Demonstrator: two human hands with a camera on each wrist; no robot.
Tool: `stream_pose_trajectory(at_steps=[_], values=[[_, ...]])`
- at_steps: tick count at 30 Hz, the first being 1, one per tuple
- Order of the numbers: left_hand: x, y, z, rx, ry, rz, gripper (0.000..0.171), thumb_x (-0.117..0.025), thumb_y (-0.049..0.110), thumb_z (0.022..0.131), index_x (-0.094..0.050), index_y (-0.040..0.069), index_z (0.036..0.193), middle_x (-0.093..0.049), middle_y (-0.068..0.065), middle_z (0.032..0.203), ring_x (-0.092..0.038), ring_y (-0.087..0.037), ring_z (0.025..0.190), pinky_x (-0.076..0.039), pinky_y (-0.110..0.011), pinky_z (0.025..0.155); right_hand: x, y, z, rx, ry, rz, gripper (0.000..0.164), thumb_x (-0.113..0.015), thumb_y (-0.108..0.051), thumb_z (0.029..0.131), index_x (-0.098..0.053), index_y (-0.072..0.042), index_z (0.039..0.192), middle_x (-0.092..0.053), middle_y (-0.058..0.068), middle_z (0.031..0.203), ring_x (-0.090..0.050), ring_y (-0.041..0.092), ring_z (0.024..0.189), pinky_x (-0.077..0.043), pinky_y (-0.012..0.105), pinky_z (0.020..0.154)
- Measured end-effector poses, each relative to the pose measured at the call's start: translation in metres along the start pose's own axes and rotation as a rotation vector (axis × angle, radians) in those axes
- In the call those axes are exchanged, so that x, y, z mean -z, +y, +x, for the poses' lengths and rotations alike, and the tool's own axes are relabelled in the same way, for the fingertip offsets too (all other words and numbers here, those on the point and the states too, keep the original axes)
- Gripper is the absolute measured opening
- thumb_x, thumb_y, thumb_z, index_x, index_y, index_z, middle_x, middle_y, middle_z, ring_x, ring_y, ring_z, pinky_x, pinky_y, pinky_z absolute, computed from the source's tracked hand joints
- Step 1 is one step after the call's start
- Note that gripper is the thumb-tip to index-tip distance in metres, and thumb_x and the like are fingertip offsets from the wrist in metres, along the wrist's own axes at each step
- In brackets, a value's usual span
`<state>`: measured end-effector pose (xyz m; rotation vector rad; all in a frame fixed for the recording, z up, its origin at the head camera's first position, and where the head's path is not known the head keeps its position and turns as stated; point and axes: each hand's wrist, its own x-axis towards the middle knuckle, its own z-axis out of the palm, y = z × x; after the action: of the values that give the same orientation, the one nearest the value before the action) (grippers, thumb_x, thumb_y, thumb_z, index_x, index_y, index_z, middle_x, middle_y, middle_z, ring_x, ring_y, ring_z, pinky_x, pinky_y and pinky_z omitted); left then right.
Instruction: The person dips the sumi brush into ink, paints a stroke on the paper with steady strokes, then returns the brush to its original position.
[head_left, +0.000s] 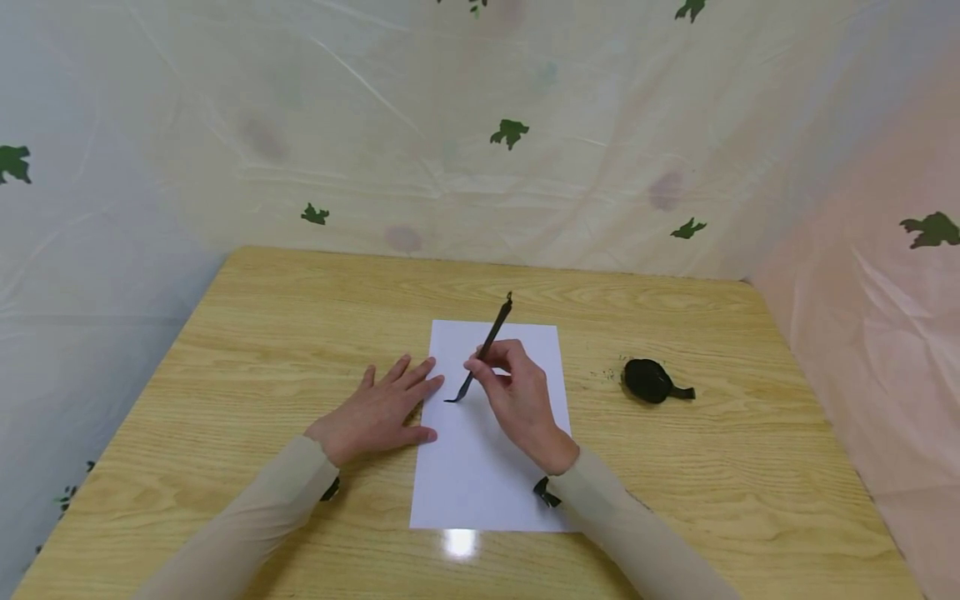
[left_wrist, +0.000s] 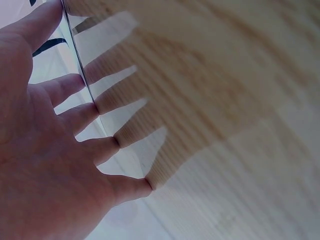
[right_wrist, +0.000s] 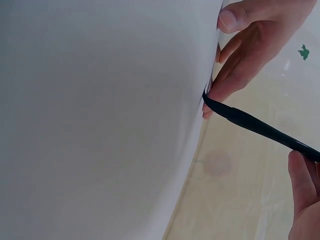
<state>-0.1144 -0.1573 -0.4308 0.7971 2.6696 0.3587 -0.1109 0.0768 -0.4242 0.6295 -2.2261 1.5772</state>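
A brush (head_left: 494, 332) with a dark handle slants up from a white sheet of paper (head_left: 480, 492). My right hand (head_left: 521, 400) pinches its handle between thumb and fingers. The brush's bent tip meets the sheet at the right end of a short black stroke (head_left: 450, 401), left of the sheet's middle. In the right wrist view the dark brush (right_wrist: 250, 122) reaches the paper (right_wrist: 100, 120) with its tip curved. My left hand (head_left: 378, 412) lies with fingers spread, its fingertips on the sheet's left edge. The left wrist view shows the left palm (left_wrist: 50, 145) with straight fingers meeting the glossy surface.
Right of the paper, a round black dish (head_left: 647, 381) with a short handle sits on the wooden table (head_left: 262, 333). Small dark marks (head_left: 603, 372) dot the wood beside it. A patterned cloth (head_left: 420, 108) hangs behind the table and at both sides.
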Motion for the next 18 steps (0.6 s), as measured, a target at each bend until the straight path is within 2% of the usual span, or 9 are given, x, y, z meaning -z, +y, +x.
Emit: stream_pose_trajectory(at_steps=[18], values=[[-0.0005,0.0009,0.0006,0.009,-0.006,-0.007,0.081,-0.067,0.053,0.097,-0.036,0.016,0.163,-0.019,-0.009,0.172,-0.01,-0.042,0.157,-0.013,-0.078,0.113,0.0073,0.0006,-0.0032,0.002,0.014,-0.008,0.022,-0.074,-0.005,0.095,-0.058,-0.001,0.11,-0.071,0.011,0.102,-0.075,0.025,0.097,-0.062,0.031,0.076]])
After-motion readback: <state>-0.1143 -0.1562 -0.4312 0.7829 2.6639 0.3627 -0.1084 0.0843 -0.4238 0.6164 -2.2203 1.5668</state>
